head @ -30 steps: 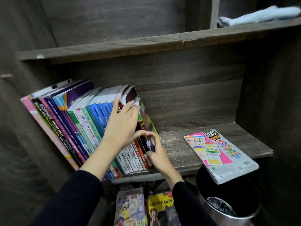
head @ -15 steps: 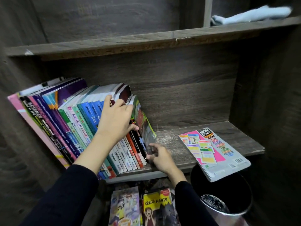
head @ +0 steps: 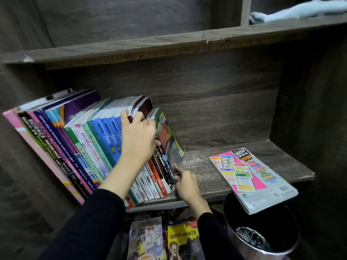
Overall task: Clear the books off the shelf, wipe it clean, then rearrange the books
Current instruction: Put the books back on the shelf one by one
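A row of books (head: 90, 147) stands on the left half of the wooden shelf (head: 202, 166), all leaning to the left. My left hand (head: 138, 136) lies on the spines at the right end of the row, with its fingers hooked over the top of a dark red book (head: 145, 107) and its thumb against the last book. That last book (head: 169, 139) has a dark cover with a green edge. My right hand (head: 185, 182) pinches its lower front corner at the shelf's front edge. One more book (head: 251, 177), pink and white, lies flat at the right, overhanging the front edge.
A light blue cloth (head: 300, 10) lies on the shelf above, at the top right. A round metal bin (head: 262, 239) stands under the overhanging flat book. Two more books sit on the level below, one of them yellow (head: 183, 239). Wooden walls close the compartment on both sides.
My left hand has slid up the spines, from lying flat to curling over the book tops. My right hand has stayed at the base of the last book.
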The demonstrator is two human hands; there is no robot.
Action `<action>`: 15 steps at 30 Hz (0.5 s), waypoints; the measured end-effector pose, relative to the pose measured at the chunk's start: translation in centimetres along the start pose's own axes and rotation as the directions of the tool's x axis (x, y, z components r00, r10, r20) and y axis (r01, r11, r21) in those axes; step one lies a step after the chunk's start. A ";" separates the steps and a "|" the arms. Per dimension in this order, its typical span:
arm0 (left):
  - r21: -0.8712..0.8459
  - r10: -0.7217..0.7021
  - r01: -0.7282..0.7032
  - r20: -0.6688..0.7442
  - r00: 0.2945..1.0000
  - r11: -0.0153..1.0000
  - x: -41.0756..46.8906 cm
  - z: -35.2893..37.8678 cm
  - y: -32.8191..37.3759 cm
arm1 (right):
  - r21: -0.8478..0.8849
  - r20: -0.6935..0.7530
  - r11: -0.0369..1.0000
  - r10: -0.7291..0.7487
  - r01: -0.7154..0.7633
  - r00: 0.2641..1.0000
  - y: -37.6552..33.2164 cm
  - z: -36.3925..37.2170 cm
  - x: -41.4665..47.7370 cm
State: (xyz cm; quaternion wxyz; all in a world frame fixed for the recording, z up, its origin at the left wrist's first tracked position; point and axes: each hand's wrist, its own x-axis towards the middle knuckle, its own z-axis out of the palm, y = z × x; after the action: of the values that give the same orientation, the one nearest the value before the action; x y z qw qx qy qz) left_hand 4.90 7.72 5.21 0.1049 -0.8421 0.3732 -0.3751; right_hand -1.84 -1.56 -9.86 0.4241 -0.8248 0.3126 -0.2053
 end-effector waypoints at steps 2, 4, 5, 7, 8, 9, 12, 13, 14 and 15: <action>0.014 -0.015 0.015 0.004 1.000 1.000 0.0 0.1 0.2 | -0.018 -0.009 1.000 -0.001 0.001 1.000 -0.2 0.0 -0.1; 0.014 -0.029 0.029 0.014 0.999 0.999 0.1 0.1 0.3 | -0.044 -0.002 0.999 -0.006 0.006 1.000 -0.4 -0.1 -0.1; 0.011 -0.030 0.030 0.024 0.999 0.999 0.0 0.0 0.4 | -0.064 0.009 0.998 -0.009 0.010 1.000 -0.5 -0.2 -0.1; 0.025 -0.020 0.019 0.026 0.999 1.000 -0.3 0.0 0.5 | -0.103 0.044 0.995 -0.013 0.017 0.999 -0.8 -0.7 -0.1; 0.029 -0.009 0.009 0.016 1.000 1.000 -0.6 -0.2 0.5 | -0.128 0.061 0.992 -0.015 0.023 0.998 -1.0 -1.0 -0.2; 0.015 0.001 -0.001 0.008 1.000 1.000 -1.0 -0.2 0.6 | -0.163 0.076 0.986 -0.015 0.027 0.997 -1.1 -1.4 -0.2; -0.051 0.017 -0.016 0.013 1.000 0.999 -2.5 -0.2 1.7 | -0.351 0.108 0.935 -0.013 0.051 0.994 -1.4 -3.0 -0.6; -0.076 0.033 -0.031 0.018 0.999 0.997 -3.1 -0.1 2.2 | -0.426 0.120 0.902 -0.018 0.068 0.993 -1.5 -3.8 -0.9; -0.101 0.046 -0.043 0.029 0.999 0.994 -3.8 0.0 2.6 | -0.489 0.131 0.868 -0.021 0.083 0.991 -1.7 -4.4 -1.1; -0.139 0.051 -0.047 0.029 0.998 0.989 -4.5 0.4 3.2 | -0.536 0.139 0.839 -0.023 0.094 0.990 -1.7 -5.1 -1.5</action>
State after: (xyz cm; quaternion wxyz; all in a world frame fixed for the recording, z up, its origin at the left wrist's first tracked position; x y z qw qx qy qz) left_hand 1.44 8.63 0.90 0.0616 -0.8439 0.4170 -0.3319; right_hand -5.42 -2.66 -5.71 0.1865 -0.9314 0.3049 -0.0687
